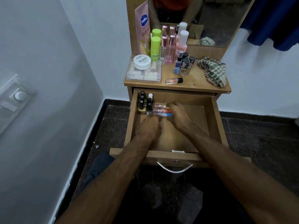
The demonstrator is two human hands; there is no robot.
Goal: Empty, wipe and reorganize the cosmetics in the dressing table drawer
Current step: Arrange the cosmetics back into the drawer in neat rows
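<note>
1. Drawer: stood pulled open, mostly bare; judged at the reorganizing step.
2. Checked cloth: lay on the tabletop, apart from both hands.
3. Left hand: rested inside the drawer, fingers curled under; grip could not be told.
4. Right hand: fingers curled onto the lip balm tubes.
5. Nail polish bottles: stood in the drawer's back left corner; the tubes lay beside them. The next move called for squaring the tubes, then fetching tabletop items.

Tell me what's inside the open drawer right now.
In the drawer, upright nail polish bottles fill the back-left corner, with small tubes lying beside them. The right hand covers the tubes' ends; the left hand hides the floor beneath it.
</note>
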